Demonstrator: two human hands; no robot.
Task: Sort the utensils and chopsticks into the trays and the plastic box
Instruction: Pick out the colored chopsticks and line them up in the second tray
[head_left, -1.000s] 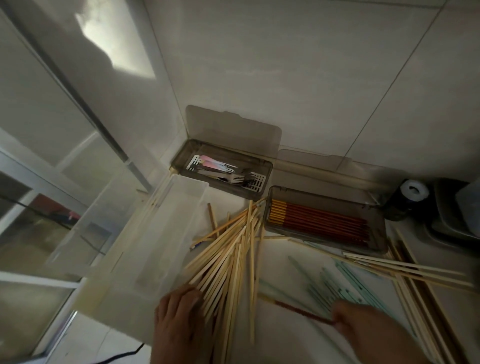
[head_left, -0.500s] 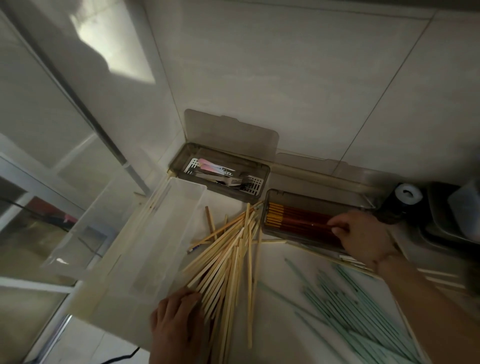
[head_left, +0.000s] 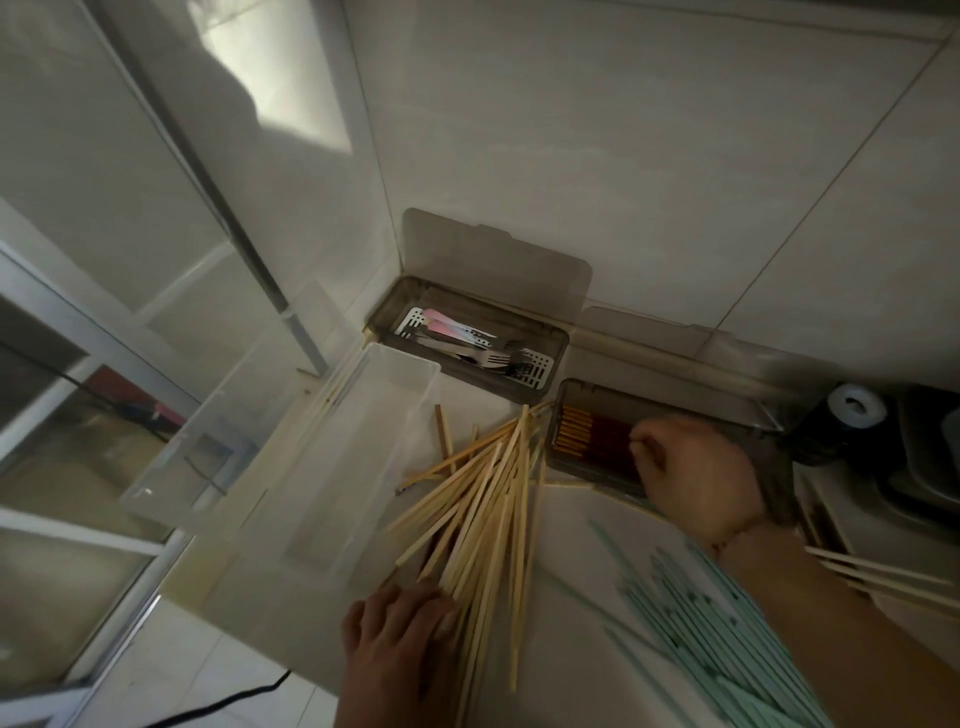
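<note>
Pale matt wooden chopsticks (head_left: 483, 499), clear smooth plastic box (head_left: 332, 483), smoky translucent plastic trays (head_left: 519, 382), shiny metal forks (head_left: 493, 358), glossy wall tiles (head_left: 623, 156).

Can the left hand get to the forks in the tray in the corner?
Probably yes: the forks lie uncovered in the open tray, but the left hand rests on bamboo chopsticks and must reach over them.

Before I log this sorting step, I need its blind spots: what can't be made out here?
Head view only:
- Right hand: covers part of the red chopsticks in the right tray; whether its grip holds one is hidden.
- Left hand: cut off by the bottom edge.
- Green chopsticks: blurred, arm across them, run off frame.
- Forks in the back tray: too dim to count.
</note>
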